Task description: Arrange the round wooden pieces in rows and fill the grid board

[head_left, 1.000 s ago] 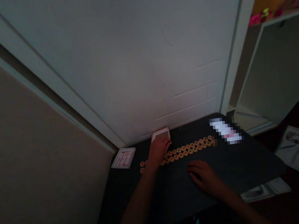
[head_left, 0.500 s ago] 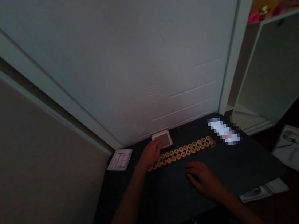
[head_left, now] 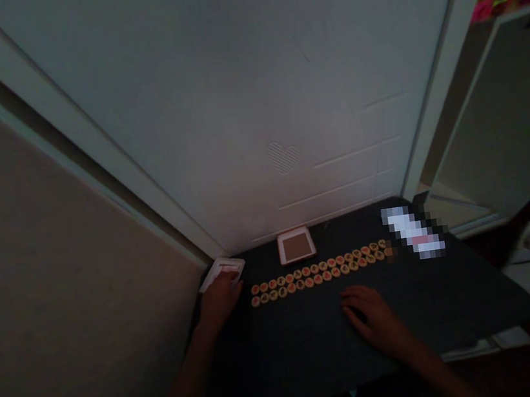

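Two rows of several small round wooden game pieces (head_left: pixel 321 270) with red marks lie across a dark table (head_left: pixel 314 348). My left hand (head_left: pixel 220 297) rests on a white folded sheet with red lines (head_left: pixel 228 268) at the table's far left corner; its fingers lie over the sheet, and the dim light hides whether they grip it. My right hand (head_left: pixel 376 317) lies flat on the table, fingers stretched out, just below the rows and holding nothing. A small square box with a white rim (head_left: pixel 295 245) stands behind the pieces, by the wall.
A white door or panel (head_left: pixel 251 96) rises right behind the table. A blurred white object (head_left: pixel 413 231) lies at the table's far right. Papers (head_left: pixel 484 345) stick out at the right edge. A white shelf unit (head_left: pixel 500 96) stands to the right. The scene is dim.
My left hand has moved left, from the box and the row's left end onto the white sheet. The right hand has stayed in place. The view shifted slightly.
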The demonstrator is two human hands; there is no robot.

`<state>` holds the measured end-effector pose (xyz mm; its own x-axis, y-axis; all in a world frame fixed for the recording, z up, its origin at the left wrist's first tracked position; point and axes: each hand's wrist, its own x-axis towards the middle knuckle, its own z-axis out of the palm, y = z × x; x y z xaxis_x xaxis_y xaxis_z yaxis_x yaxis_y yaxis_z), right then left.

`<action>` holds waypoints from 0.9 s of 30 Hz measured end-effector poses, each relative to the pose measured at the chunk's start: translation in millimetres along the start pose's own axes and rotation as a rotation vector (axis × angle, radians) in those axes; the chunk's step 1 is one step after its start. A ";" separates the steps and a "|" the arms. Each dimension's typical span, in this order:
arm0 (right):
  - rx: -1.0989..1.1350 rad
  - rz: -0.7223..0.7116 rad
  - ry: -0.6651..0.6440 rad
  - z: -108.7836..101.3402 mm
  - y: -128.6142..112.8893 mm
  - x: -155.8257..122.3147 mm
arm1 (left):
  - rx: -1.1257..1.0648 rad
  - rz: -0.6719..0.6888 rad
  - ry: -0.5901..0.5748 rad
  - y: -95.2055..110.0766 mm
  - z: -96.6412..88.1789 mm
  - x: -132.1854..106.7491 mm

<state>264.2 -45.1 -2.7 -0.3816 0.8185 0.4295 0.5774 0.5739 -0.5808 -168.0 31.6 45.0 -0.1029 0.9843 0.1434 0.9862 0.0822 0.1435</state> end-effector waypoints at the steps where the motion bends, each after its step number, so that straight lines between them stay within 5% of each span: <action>1: 0.002 0.001 -0.002 -0.2 0.1 -0.3 | 0.011 -0.007 0.011 1.7 3.0 -2.5; 6: 0.012 0.011 -0.008 -2.8 -2.5 -0.9 | 0.052 -0.025 0.016 6.0 3.3 -6.8; 10: 0.060 0.032 0.002 -2.8 -3.4 0.0 | 0.043 0.038 0.166 25.3 -21.2 -19.2; 17: 0.400 0.278 0.103 -16.7 -9.6 5.0 | -0.113 0.411 0.316 123.3 -54.8 -89.3; 22: 0.751 0.402 0.164 -29.9 -22.8 7.9 | -0.231 0.700 0.292 194.5 -38.9 -135.1; 27: 0.759 0.429 0.139 -39.8 -30.7 4.4 | -0.306 0.801 0.215 229.3 -19.4 -147.2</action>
<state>273.6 -60.1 44.5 -0.1225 0.9852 0.1200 -0.0036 0.1205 -0.9927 70.8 -97.4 75.8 0.5517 0.6754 0.4893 0.6980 -0.6950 0.1723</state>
